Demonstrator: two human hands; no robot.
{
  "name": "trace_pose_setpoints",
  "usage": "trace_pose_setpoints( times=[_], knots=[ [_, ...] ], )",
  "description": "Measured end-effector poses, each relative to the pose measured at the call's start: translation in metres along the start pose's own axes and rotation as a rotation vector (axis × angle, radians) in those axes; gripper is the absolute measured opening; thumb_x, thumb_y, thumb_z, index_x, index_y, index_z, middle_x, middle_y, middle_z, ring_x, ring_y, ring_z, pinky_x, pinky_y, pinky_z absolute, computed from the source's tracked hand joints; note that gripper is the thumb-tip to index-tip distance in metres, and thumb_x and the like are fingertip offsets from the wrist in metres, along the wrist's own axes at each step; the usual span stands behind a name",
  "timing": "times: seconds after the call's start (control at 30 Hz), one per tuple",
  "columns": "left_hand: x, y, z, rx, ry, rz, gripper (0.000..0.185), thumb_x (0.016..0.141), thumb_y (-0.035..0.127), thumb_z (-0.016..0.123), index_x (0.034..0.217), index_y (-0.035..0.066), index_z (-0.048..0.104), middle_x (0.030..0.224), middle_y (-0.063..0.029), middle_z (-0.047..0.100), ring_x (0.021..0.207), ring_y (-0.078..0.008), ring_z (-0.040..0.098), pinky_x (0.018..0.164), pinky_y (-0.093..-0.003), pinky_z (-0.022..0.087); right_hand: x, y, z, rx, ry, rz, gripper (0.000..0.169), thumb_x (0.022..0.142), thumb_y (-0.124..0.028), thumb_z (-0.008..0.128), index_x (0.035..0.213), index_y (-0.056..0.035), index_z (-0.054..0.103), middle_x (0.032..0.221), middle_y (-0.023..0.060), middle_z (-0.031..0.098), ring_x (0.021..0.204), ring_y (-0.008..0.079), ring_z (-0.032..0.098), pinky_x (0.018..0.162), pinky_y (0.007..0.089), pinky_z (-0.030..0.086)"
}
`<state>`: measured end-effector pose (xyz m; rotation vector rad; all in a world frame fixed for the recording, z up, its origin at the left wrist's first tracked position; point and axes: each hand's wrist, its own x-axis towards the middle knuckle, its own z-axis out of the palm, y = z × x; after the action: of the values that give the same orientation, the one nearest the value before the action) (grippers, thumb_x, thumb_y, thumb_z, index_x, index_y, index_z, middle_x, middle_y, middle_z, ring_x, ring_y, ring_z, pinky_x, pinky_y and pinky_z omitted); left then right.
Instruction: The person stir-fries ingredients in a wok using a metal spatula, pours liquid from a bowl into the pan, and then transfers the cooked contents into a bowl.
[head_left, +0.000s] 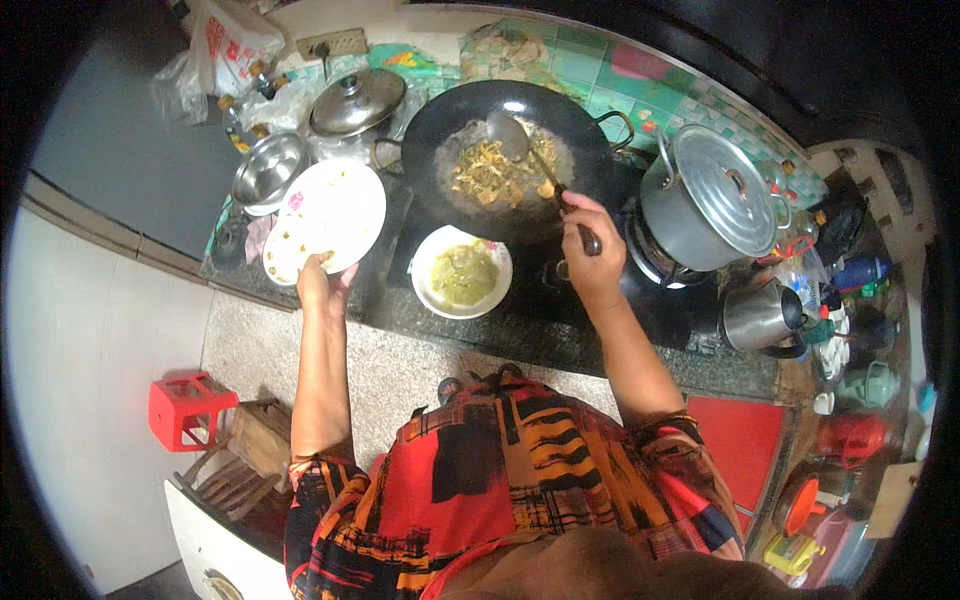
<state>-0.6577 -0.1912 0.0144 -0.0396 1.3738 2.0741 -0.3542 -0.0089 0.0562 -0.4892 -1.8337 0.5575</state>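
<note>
My left hand (322, 289) holds a white floral plate (341, 210) by its near edge, with small food scraps on it; a second white dish (279, 259) with scraps shows at its lower left. In my right hand (594, 244) is the dark handle of a metal wok spatula (510, 139). Its blade is inside a black two-handled wok (427, 142), above chopped, yellowish-brown food (487, 176) in a little bubbling liquid. Between my hands, on the counter before the wok, a white bowl (421, 289) holds pale green food (463, 275).
A lidded aluminium pot (667, 217) stands on the right burner, with a metal kettle (754, 319) nearer me. Left of the wok are a domed lid (356, 105) and a steel bowl (266, 172). A power socket (334, 45) is on the wall. A red stool (176, 412) stands lower left.
</note>
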Motion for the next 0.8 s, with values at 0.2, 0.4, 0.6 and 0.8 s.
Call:
trace_pose_setpoints(
  times=[0.2,0.4,0.6,0.8],
  knots=[
    [0.000,-0.024,-0.071,-0.036,0.122,-0.109,0.043,0.077,0.008,0.045,0.118,-0.001,0.039,0.110,-0.0170,0.052,0.088,-0.0311,0.059,0.067,-0.0410,0.052,0.009,-0.002,0.001,0.048,0.039,0.096,0.011,0.075,0.005,0.055,0.085,0.0001,0.057,0.105,0.0154,0.060,0.096,0.0225,0.058,0.084,0.0317,0.045],
    [0.015,-0.071,-0.114,-0.068,0.145,-0.273,0.045,0.078,0.013,0.051,0.120,0.005,0.039,0.105,-0.0141,0.054,0.089,-0.0285,0.058,0.066,-0.0412,0.052,0.009,-0.021,-0.003,0.200,0.046,0.183,0.008,0.087,-0.002,0.051,0.095,-0.0006,0.051,0.114,0.0176,0.054,0.093,0.0223,0.059,0.078,0.0291,0.050],
    [0.021,-0.086,-0.112,-0.028,0.152,-0.177,0.041,0.081,0.014,0.053,0.118,0.005,0.039,0.108,-0.0150,0.053,0.087,-0.0280,0.060,0.058,-0.0354,0.054,0.009,-0.038,-0.012,0.111,-0.025,0.186,0.011,0.078,0.006,0.052,0.086,0.0005,0.056,0.102,0.0149,0.060,0.090,0.0189,0.057,0.079,0.0299,0.047],
    [0.028,-0.089,-0.101,0.042,0.177,-0.179,0.040,0.087,0.018,0.049,0.122,0.006,0.034,0.111,-0.0144,0.052,0.084,-0.0258,0.061,0.052,-0.0319,0.054,0.014,-0.016,0.029,-0.104,-0.090,0.067,0.011,0.074,0.001,0.057,0.084,-0.0018,0.057,0.099,0.0133,0.062,0.091,0.0236,0.060,0.081,0.0301,0.046]
  ],
)
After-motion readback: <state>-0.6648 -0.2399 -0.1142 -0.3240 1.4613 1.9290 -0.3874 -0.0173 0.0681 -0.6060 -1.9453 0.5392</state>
